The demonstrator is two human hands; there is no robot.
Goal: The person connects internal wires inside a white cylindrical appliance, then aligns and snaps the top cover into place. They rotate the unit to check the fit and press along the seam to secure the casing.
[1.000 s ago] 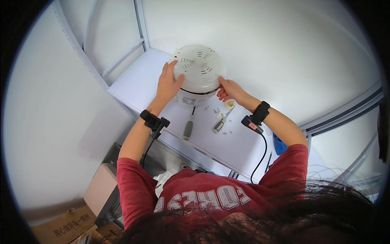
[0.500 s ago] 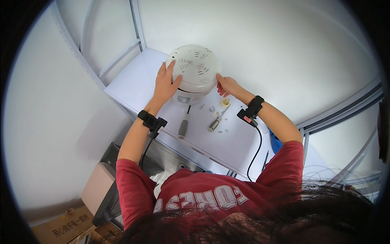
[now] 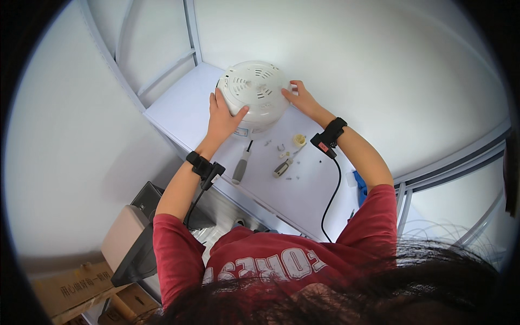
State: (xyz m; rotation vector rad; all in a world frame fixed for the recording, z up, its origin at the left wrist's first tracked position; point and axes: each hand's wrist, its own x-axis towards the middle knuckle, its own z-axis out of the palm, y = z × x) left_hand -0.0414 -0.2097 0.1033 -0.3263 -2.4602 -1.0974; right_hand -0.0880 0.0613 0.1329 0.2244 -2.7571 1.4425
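A white, round appliance that looks like an upturned rice cooker [image 3: 262, 111] stands at the back of the table. Slotted vents ring its base cover [image 3: 259, 93], which faces up. My left hand [image 3: 223, 116] holds its near left side, thumb on the cover's edge and fingers along the side. On the right rim, my right hand [image 3: 303, 100] grips with the thumb on the edge and the fingers partly behind it. Nearer to me lie a grey-handled screwdriver [image 3: 241, 167] and a second, shorter grey screwdriver [image 3: 282, 168], its tip towards a small yellowish round cup [image 3: 299, 140].
Several small screws and metal bits [image 3: 280, 147] are scattered around the tools on the white table [image 3: 314, 187]. Something blue [image 3: 360, 187] lies at the right beside my arm. A pink-and-black bin [image 3: 127, 230] and cardboard boxes [image 3: 73, 287] stand on the floor at lower left.
My right hand has moved up along the rim to its far right side. My left thumb has shifted a little inward. The dark gap below the cover's near edge no longer shows.
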